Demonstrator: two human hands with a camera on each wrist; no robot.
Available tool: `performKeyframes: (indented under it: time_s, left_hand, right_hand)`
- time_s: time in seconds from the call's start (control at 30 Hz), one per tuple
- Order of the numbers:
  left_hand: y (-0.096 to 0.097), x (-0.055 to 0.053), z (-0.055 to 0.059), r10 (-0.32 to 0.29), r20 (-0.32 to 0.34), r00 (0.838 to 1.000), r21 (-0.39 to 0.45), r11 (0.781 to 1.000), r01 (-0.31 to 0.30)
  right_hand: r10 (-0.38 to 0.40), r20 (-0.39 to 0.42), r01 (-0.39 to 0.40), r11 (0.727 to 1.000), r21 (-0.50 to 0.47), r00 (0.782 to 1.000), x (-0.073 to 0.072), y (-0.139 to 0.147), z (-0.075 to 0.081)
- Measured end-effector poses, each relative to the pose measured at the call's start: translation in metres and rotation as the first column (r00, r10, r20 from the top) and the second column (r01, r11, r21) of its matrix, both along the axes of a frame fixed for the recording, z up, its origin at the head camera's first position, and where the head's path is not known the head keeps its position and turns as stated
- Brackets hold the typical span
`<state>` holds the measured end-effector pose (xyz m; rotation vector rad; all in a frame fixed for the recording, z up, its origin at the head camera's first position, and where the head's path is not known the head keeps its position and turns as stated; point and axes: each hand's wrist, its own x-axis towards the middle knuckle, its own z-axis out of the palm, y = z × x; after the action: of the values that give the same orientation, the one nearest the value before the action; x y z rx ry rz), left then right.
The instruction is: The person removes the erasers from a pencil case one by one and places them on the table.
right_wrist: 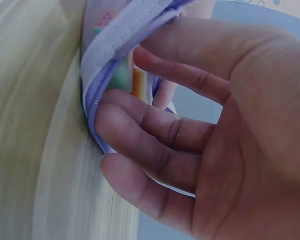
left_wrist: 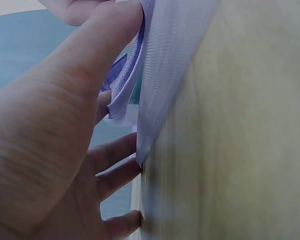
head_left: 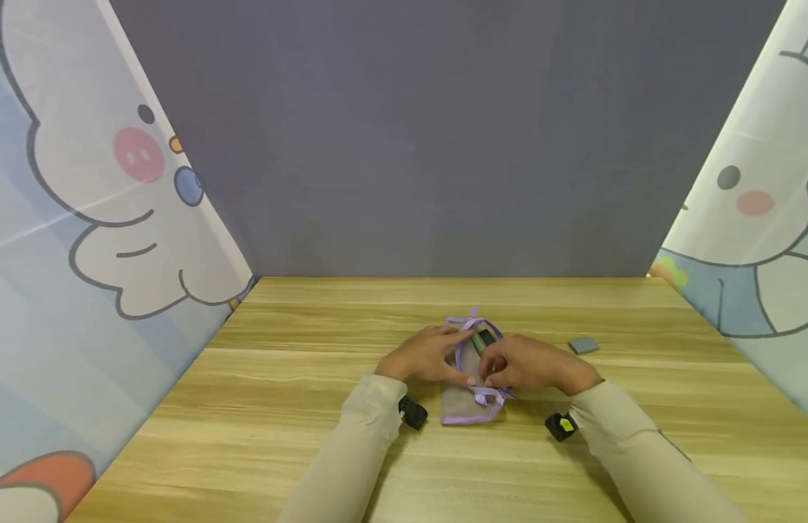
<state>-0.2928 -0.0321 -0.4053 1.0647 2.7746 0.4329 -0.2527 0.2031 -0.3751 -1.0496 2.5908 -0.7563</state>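
Observation:
A see-through mesh zip pouch (head_left: pixel 465 403) with purple trim lies on the table, its zipped mouth spread apart. My left hand (head_left: pixel 430 354) holds the mouth, thumb at the near rim and forefinger at the far rim. In the left wrist view the thumb presses the zip edge (left_wrist: pixel 127 75), and other fingertips rest at the table. My right hand (head_left: pixel 524 363) grips the mouth's right side with bent fingers, some reaching inside. A small olive-green item with a dark face (head_left: pixel 483 340) sits in the mouth. The right wrist view shows a green thing (right_wrist: pixel 121 77) beside an orange-yellow one (right_wrist: pixel 139 82).
A small flat grey block (head_left: pixel 583 345) lies on the wooden table (head_left: pixel 299 378), to the right of the pouch. A dark grey panel (head_left: pixel 404 145) stands at the back. Printed cloths with cartoon figures (head_left: pixel 70 167) hang at both sides.

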Motion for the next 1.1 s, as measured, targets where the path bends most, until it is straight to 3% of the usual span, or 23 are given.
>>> performKeyframes:
  time_s: [0.47, 0.83, 1.1]
  left_hand:
    - [-0.0011, -0.0005, 0.0012, 0.015, 0.023, 1.000, 0.005, 1.000, -0.015]
    - [-0.0017, 0.0008, 0.0020, 0.014, 0.009, 1.000, 0.010, 1.000, -0.014]
    - [-0.0007, 0.0017, 0.0018, 0.017, 0.015, 1.000, 0.009, 1.000, -0.017]
  right_hand:
    - [-0.017, -0.014, 0.018, 0.999, 0.040, 1.000, -0.0011, -0.0011, 0.0006]
    - [0.018, -0.103, -0.013, 0.998, 0.055, 0.994, 0.0006, -0.0028, 0.0009]
    - [0.010, -0.101, -0.005, 0.998, 0.056, 0.995, 0.0011, -0.0010, 0.0020]
